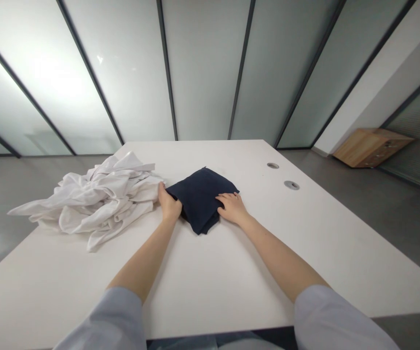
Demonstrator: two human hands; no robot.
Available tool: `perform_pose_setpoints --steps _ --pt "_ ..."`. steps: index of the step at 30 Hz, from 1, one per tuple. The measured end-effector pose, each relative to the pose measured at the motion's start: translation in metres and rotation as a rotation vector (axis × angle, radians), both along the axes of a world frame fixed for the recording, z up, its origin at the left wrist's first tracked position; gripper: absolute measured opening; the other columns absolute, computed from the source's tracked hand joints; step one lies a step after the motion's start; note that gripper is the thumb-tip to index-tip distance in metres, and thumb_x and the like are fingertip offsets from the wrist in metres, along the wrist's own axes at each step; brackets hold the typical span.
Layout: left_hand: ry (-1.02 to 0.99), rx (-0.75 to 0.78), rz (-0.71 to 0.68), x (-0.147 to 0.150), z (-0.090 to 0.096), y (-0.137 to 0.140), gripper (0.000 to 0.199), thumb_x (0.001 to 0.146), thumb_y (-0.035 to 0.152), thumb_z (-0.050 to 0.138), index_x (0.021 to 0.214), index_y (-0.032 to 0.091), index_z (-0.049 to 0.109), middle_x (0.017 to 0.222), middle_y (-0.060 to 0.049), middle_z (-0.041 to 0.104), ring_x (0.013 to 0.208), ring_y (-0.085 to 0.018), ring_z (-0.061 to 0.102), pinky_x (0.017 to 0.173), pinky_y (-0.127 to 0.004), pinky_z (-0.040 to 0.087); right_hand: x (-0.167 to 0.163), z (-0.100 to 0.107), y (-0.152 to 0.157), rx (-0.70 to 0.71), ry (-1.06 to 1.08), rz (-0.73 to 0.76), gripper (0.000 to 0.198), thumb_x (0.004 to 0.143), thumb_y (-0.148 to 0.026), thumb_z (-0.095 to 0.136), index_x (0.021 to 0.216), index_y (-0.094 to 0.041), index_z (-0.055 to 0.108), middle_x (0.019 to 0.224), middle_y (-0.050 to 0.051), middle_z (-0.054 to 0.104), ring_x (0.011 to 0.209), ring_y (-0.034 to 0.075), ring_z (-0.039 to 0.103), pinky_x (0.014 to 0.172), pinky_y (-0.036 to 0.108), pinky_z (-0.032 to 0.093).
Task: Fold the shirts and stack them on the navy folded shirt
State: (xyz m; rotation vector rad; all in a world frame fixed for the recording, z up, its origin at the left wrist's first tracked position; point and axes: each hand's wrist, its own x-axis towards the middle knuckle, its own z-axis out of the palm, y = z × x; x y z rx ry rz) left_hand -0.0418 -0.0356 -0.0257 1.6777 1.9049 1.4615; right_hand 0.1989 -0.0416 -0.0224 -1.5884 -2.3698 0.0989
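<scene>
A dark navy piece of folded cloth (203,197) lies at the middle of the white table, one corner pointing toward me. My left hand (169,203) grips its left edge, with the fingers partly hidden under the fabric and the thumb along the side. On the right edge rests my right hand (232,207), its fingers spread and lying over the top of the cloth. Just left of my left hand is a crumpled heap of white cloth (100,194).
The white table (210,287) carries two round grey cable grommets, a far one (273,166) and a nearer one (292,185), on its right side. Frosted glass panels (206,68) stand behind it. A wooden cabinet (372,147) is on the floor at the far right.
</scene>
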Motion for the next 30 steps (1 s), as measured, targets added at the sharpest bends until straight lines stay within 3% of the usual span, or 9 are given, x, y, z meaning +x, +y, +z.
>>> perform_pose_setpoints --steps 2,5,8,13,18,21,25,28,30 --pt "0.257 0.006 -0.029 0.007 0.008 -0.009 0.081 0.070 0.014 0.064 0.144 0.012 0.031 0.151 -0.018 0.031 0.143 -0.035 0.021 0.117 -0.050 0.020 0.004 0.001 0.003 0.042 0.011 -0.067 0.037 0.080 -0.020 0.051 0.114 -0.023 0.067 0.123 0.008 0.064 0.115 0.029 0.053 0.108 0.051 0.022" --pt "0.605 -0.082 -0.397 0.021 0.014 -0.022 0.075 0.067 0.005 0.056 0.138 0.025 0.046 0.153 -0.007 0.033 0.144 -0.031 0.019 0.117 -0.052 0.016 0.009 0.000 0.007 0.083 0.033 -0.132 0.030 0.082 -0.017 0.048 0.101 -0.022 0.072 0.107 0.008 0.070 0.104 0.027 0.057 0.104 0.047 0.026" --pt "0.710 -0.156 -0.674 0.031 0.013 -0.028 0.061 0.073 0.010 0.053 0.132 0.027 0.055 0.144 -0.005 0.047 0.138 -0.026 0.034 0.115 -0.047 0.023 0.014 -0.001 0.010 0.092 0.079 -0.143 0.030 0.083 -0.017 0.045 0.095 -0.021 0.072 0.102 0.006 0.070 0.098 0.024 0.058 0.096 0.040 0.033" --pt "0.673 -0.152 -0.690 0.032 0.011 -0.024 0.041 0.079 0.019 0.053 0.118 0.025 0.064 0.124 -0.008 0.061 0.117 -0.025 0.054 0.104 -0.041 0.038 0.015 -0.004 0.012 0.099 0.141 -0.146 0.028 0.086 -0.019 0.043 0.082 -0.021 0.071 0.091 0.006 0.069 0.088 0.021 0.058 0.084 0.034 0.037" --pt "0.656 -0.193 -0.606 0.034 0.010 -0.019 0.029 0.079 0.012 0.050 0.102 0.022 0.065 0.110 -0.008 0.065 0.106 -0.025 0.059 0.095 -0.039 0.042 0.011 -0.009 0.011 0.121 0.219 -0.132 0.026 0.090 -0.027 0.044 0.078 -0.020 0.067 0.088 0.007 0.066 0.086 0.022 0.056 0.081 0.034 0.036" --pt "0.453 -0.228 -0.547 0.032 0.006 -0.015 0.025 0.083 0.015 0.046 0.101 0.020 0.062 0.101 -0.008 0.068 0.100 -0.024 0.061 0.091 -0.038 0.045 0.010 -0.008 0.009 0.272 0.352 -0.184 0.020 0.088 -0.032 0.048 0.088 -0.020 0.064 0.097 0.008 0.064 0.094 0.023 0.053 0.084 0.035 0.036" --pt "-0.127 -0.232 -0.363 0.024 -0.002 -0.004 0.023 0.090 0.025 0.041 0.102 0.019 0.060 0.097 -0.006 0.069 0.098 -0.022 0.062 0.090 -0.038 0.048 0.011 0.001 0.003 0.465 0.403 -0.173 0.019 0.088 -0.029 0.045 0.074 -0.021 0.056 0.082 0.007 0.057 0.088 0.024 0.050 0.084 0.038 0.035" --pt "-0.717 -0.178 -0.242 0.017 -0.005 0.009 0.028 0.090 0.024 0.041 0.110 0.017 0.059 0.106 -0.007 0.069 0.105 -0.021 0.063 0.091 -0.036 0.050 0.008 0.007 -0.003 0.445 0.334 -0.058 0.025 0.088 -0.027 0.043 0.067 -0.022 0.055 0.074 0.007 0.054 0.085 0.024 0.049 0.085 0.040 0.036" --pt "-1.078 -0.146 -0.220 0.013 -0.004 0.017 0.032 0.089 0.021 0.042 0.116 0.015 0.058 0.112 -0.009 0.069 0.107 -0.020 0.063 0.091 -0.034 0.052 0.004 0.007 -0.006 0.369 0.272 0.006 0.026 0.089 -0.029 0.043 0.073 -0.021 0.061 0.082 0.009 0.059 0.091 0.025 0.051 0.087 0.040 0.037"
